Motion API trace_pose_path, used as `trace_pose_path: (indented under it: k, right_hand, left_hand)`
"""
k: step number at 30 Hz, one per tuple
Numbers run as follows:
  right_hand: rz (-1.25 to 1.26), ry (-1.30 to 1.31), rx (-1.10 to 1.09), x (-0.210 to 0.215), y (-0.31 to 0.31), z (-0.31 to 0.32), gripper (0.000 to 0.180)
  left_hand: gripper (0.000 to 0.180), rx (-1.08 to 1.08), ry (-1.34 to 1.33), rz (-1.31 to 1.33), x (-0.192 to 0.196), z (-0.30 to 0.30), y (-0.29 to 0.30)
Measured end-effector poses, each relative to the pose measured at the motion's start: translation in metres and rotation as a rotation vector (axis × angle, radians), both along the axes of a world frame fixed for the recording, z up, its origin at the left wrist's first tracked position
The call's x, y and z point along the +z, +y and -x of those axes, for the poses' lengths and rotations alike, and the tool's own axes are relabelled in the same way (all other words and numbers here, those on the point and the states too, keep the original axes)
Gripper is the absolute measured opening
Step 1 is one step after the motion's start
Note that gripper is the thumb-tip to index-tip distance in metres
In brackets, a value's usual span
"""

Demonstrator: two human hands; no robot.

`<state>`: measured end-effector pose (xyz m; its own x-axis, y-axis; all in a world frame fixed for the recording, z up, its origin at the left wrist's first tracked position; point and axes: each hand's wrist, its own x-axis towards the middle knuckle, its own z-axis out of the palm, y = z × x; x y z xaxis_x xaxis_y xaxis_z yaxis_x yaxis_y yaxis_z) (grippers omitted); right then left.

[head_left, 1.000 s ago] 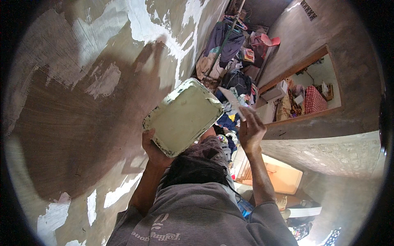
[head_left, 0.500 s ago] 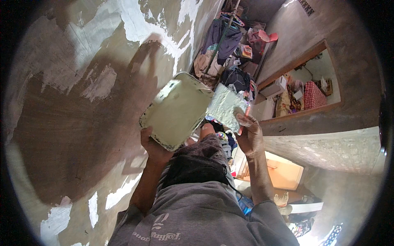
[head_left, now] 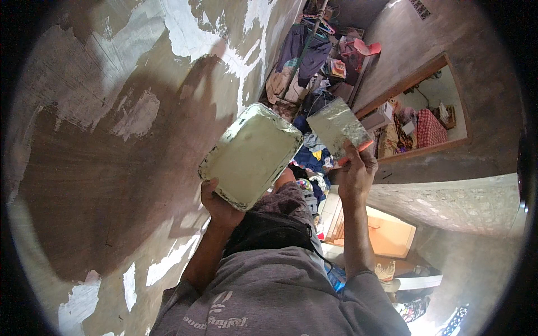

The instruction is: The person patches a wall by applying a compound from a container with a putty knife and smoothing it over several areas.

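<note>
Patchy plastered wall (head_left: 112, 140) fills our left. Our left hand (head_left: 218, 204) grips a putty-filled tray (head_left: 250, 155); our raised right hand (head_left: 353, 171) clasps a broad scraper (head_left: 336, 126).

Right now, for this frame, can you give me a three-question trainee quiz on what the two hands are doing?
1. True or false: the left hand holds the rectangular tray of pale putty from below.
2. What does the right hand grip? A) a paint roller B) a wide putty knife C) a brush
3. Does the blade touch the patchy wall?

Key:
1. True.
2. B, the wide putty knife, orange-handled.
3. No; it is held up beside the tray, apart from the wall.
</note>
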<state>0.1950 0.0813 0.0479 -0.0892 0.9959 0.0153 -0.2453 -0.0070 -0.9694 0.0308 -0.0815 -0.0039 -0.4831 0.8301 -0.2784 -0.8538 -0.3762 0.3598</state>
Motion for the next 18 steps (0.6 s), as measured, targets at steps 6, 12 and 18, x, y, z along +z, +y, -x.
trace_pose_path:
  k: [6, 12, 18]
  right_hand:
    - [-0.183, -0.217, -0.033, 0.009, -0.024, -0.002, 0.009]
    - [-0.241, -0.298, 0.006, 0.009, -0.039, 0.018, 0.018]
    - [-0.319, -0.533, -0.082, 0.012, -0.038, 0.042, 0.013]
  left_hand:
    - [0.073, 0.015, 0.075, 0.053, -0.016, 0.003, -0.003]
    - [0.054, 0.043, 0.05, -0.024, -0.008, -0.013, -0.003]
    - [0.067, 0.013, 0.0, -0.003, -0.017, -0.028, -0.002]
